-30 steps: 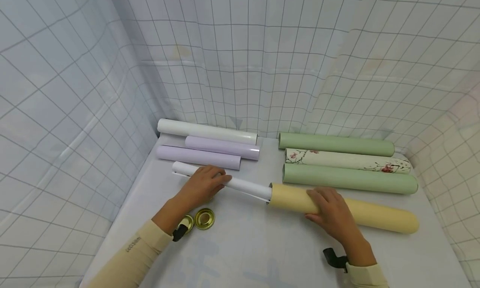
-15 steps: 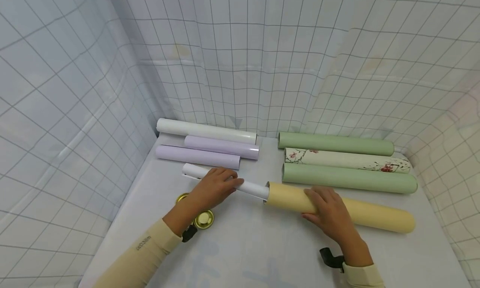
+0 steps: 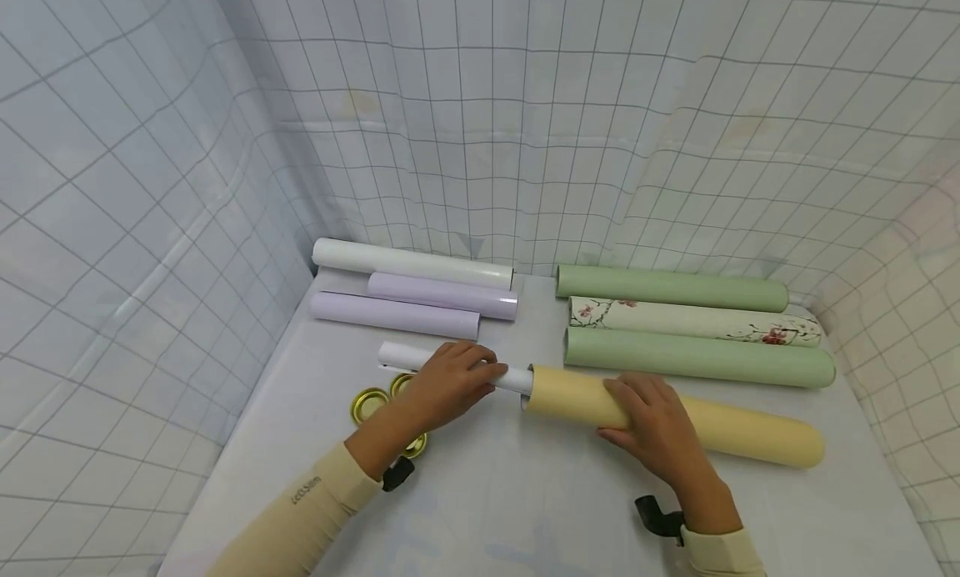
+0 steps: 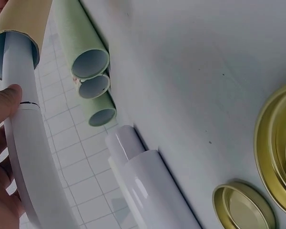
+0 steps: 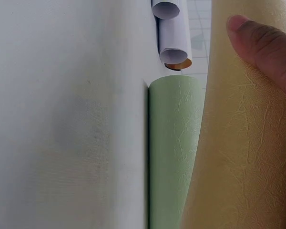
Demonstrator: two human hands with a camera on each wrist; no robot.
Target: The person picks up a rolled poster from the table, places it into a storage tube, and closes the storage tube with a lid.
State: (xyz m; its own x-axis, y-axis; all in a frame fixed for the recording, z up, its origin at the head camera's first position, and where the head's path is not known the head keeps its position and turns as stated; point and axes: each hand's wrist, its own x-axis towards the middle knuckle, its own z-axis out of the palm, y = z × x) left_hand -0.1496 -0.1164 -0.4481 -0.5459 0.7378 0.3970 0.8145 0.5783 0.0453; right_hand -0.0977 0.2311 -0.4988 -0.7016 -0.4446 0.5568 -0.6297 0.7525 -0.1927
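My left hand (image 3: 450,385) grips a thin white paper roll (image 3: 401,355) near its middle, thumb on one side and fingers curled round the other. The roll's right end sits inside the mouth of a wider pale yellow tube (image 3: 757,431). In the left wrist view, the white roll (image 4: 40,157) runs into the tube's bluish hollow, leaving a gap around it. My right hand (image 3: 656,427) holds the yellow tube from above near its middle. Seen from the right wrist, the tube (image 5: 248,143) has a creased, leathery surface and a thumb (image 5: 262,40) lies across it.
Behind the yellow tube lie two green rolls (image 3: 697,358) with a blossom-patterned roll (image 3: 697,320) between them. At back left are two lilac rolls (image 3: 390,312) and a glossy white roll (image 3: 412,263). Gold round lids (image 3: 370,405) lie by my left forearm, partly covered.
My left hand has moved right, sliding the white paper roll deeper into the yellow tube. The tube has shifted slightly left with my right hand. More of the gold lids shows now.
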